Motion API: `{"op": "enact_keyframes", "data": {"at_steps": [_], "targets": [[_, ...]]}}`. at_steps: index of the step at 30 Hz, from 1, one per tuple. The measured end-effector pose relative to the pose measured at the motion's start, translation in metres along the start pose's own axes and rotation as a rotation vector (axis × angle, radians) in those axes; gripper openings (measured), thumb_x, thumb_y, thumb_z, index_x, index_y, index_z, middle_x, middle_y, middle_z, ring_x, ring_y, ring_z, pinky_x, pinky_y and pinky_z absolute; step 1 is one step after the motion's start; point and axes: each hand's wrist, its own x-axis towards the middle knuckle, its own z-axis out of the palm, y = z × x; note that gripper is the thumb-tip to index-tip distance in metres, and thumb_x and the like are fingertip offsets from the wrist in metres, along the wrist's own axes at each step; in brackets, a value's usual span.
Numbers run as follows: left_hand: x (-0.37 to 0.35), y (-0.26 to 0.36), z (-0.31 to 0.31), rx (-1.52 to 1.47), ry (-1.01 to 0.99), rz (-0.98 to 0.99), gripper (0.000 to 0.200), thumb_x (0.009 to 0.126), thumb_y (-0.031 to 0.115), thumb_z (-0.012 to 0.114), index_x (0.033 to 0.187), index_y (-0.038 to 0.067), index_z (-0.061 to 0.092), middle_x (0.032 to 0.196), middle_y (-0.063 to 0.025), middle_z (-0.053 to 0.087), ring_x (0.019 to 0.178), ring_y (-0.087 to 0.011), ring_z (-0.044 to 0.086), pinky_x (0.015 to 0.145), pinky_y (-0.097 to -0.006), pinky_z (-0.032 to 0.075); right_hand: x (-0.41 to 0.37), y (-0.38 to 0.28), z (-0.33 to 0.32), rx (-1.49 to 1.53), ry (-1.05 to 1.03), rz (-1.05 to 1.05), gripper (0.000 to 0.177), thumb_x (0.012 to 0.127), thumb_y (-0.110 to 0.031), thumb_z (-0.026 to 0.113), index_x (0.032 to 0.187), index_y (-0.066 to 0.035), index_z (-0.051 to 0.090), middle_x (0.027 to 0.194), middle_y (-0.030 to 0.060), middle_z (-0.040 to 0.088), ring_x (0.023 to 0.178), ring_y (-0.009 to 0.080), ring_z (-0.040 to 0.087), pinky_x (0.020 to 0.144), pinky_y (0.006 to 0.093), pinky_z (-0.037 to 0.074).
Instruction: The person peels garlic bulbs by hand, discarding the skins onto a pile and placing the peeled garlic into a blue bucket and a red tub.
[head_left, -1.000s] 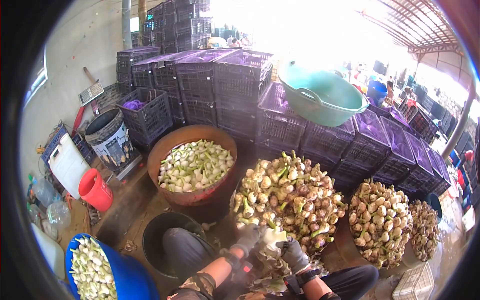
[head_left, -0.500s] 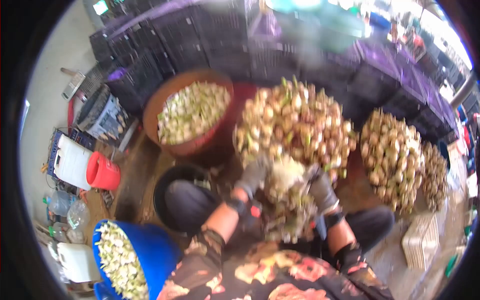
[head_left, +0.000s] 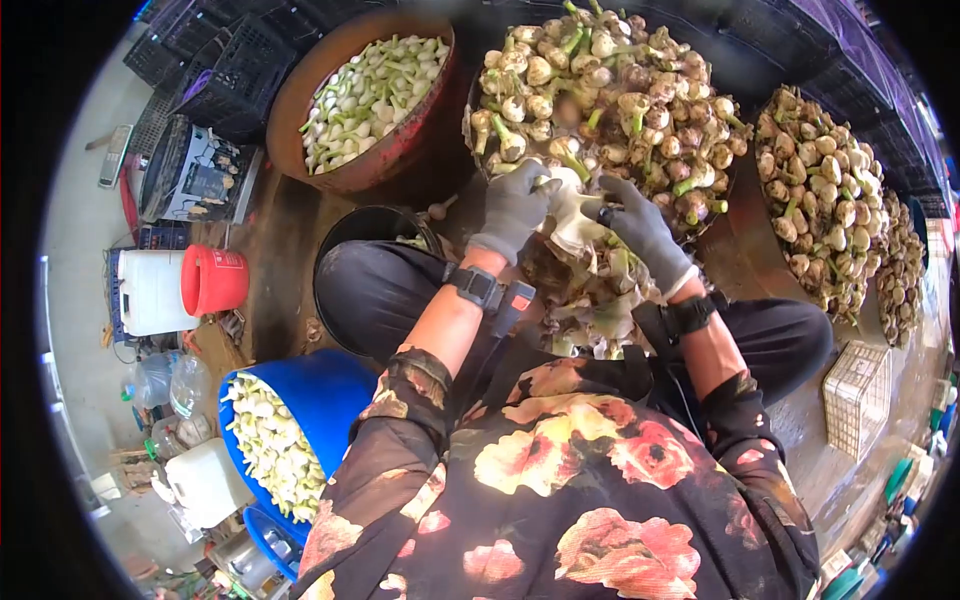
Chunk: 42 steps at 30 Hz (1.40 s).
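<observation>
My left hand (head_left: 514,212), in a grey glove, is closed around a garlic bulb (head_left: 566,177) at the near edge of a heap of unpeeled garlic (head_left: 640,110). Close on its right, my gloved right hand (head_left: 640,232) pinches a pale strip of garlic skin (head_left: 580,225) that hangs below the bulb. Under both hands, between my knees, lies a pile of dry garlic husks (head_left: 590,300). My fingers partly hide the bulb.
Peeled garlic fills a rusty round tub (head_left: 290,110) and a tilted blue bucket (head_left: 340,410). A black bucket (head_left: 330,232) stands by my left knee. More unpeeled garlic (head_left: 825,200) is heaped at right, near a white plastic basket (head_left: 858,398). Dark crates (head_left: 245,75) line the back.
The view has tilted downward, so the heaps and tubs sit higher in the picture. Both hands remain close together, and the blur has cleared.
</observation>
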Motion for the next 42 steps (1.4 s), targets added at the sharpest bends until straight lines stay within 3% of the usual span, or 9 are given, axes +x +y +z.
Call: {"op": "enact_keyframes", "data": {"at_steps": [8, 16, 18, 20, 23, 27, 28, 32, 42], "targets": [[-0.002, -0.017, 0.004, -0.330, -0.157, -0.043, 0.013, 0.077, 0.014, 0.061, 0.087, 0.007, 0.059, 0.073, -0.0026, 0.059, 0.062, -0.0091, 0.053, 0.057, -0.0230, 0.044, -0.003, 0.008, 0.018, 0.488, -0.298, 0.178, 0.031, 0.079, -0.026, 0.060, 0.100, -0.004, 0.060, 0.068, 0.0020, 0.057, 0.054, 0.0090, 0.053, 0.046, 0.0252, 0.043], [0.012, -0.051, -0.022, -0.891, -0.153, -0.308, 0.013, 0.083, 0.013, 0.055, 0.093, 0.005, 0.057, 0.077, -0.0015, 0.059, 0.061, -0.0079, 0.053, 0.056, -0.0213, 0.046, -0.034, 0.022, -0.060, 0.892, -0.303, 0.207, 0.025, 0.083, -0.018, 0.051, 0.100, -0.001, 0.058, 0.090, 0.0050, 0.060, 0.068, 0.0100, 0.057, 0.057, 0.0199, 0.046], [0.015, -0.067, -0.023, -1.164, -0.155, -0.345, 0.013, 0.082, 0.009, 0.054, 0.094, 0.003, 0.055, 0.076, -0.0058, 0.059, 0.059, -0.0118, 0.055, 0.055, -0.0250, 0.050, -0.049, 0.021, -0.081, -0.053, -0.039, -0.562, 0.024, 0.082, -0.013, 0.050, 0.101, -0.001, 0.057, 0.101, 0.0071, 0.057, 0.080, 0.0141, 0.059, 0.066, 0.0217, 0.048], [0.017, -0.073, -0.022, -1.323, -0.203, -0.363, 0.013, 0.083, 0.010, 0.053, 0.093, 0.002, 0.055, 0.078, -0.0069, 0.059, 0.059, -0.0134, 0.056, 0.055, -0.0256, 0.050, -0.047, 0.019, -0.071, 0.403, -0.335, 0.175, 0.026, 0.079, -0.017, 0.054, 0.101, -0.003, 0.058, 0.082, 0.0097, 0.062, 0.076, 0.0151, 0.059, 0.066, 0.0272, 0.048], [0.018, -0.067, -0.018, -1.391, -0.313, -0.414, 0.013, 0.083, 0.011, 0.053, 0.093, 0.002, 0.053, 0.079, -0.0079, 0.059, 0.062, -0.0153, 0.056, 0.054, -0.0258, 0.050, -0.041, 0.026, -0.045, -0.806, -0.555, 0.103, 0.029, 0.073, -0.029, 0.059, 0.097, -0.013, 0.060, 0.090, 0.0130, 0.061, 0.087, 0.0331, 0.056, 0.076, 0.0374, 0.045], [0.046, -0.086, -0.032, -1.289, -0.164, -0.252, 0.014, 0.080, 0.012, 0.057, 0.091, 0.004, 0.053, 0.082, -0.0078, 0.057, 0.069, -0.0155, 0.055, 0.063, -0.0278, 0.051, -0.020, 0.057, -0.039, -0.486, -0.169, -0.160, 0.029, 0.074, -0.020, 0.061, 0.101, -0.010, 0.058, 0.091, 0.0121, 0.061, 0.085, 0.0292, 0.058, 0.073, 0.0330, 0.045], [0.064, -0.078, -0.051, -1.732, 0.050, -0.652, 0.019, 0.084, 0.010, 0.050, 0.099, -0.001, 0.051, 0.082, -0.0081, 0.056, 0.077, -0.0168, 0.055, 0.067, -0.0294, 0.050, -0.015, 0.058, -0.035, -0.430, -0.192, -0.133, 0.029, 0.073, -0.020, 0.061, 0.101, -0.011, 0.058, 0.092, 0.0122, 0.061, 0.087, 0.0284, 0.057, 0.074, 0.0334, 0.045], [0.098, -0.066, -0.092, -1.843, 0.120, -0.315, 0.034, 0.085, 0.022, 0.048, 0.104, -0.005, 0.048, 0.096, -0.0161, 0.057, 0.083, -0.0258, 0.055, 0.073, -0.0337, 0.049, 0.013, 0.065, -0.010, -0.366, -0.253, -0.082, 0.029, 0.072, -0.020, 0.060, 0.099, -0.011, 0.059, 0.094, 0.0134, 0.060, 0.090, 0.0284, 0.057, 0.078, 0.0356, 0.044], [0.018, -0.043, -0.039, -1.473, -0.299, -0.680, 0.031, 0.088, 0.024, 0.044, 0.108, 0.001, 0.049, 0.088, -0.0082, 0.059, 0.071, -0.0170, 0.057, 0.063, -0.0289, 0.049, 0.090, 0.106, 0.077, -0.740, -0.684, -0.135, 0.036, 0.073, -0.010, 0.048, 0.109, -0.007, 0.053, 0.107, 0.0197, 0.054, 0.099, 0.0336, 0.051, 0.082, 0.0373, 0.041]]}}
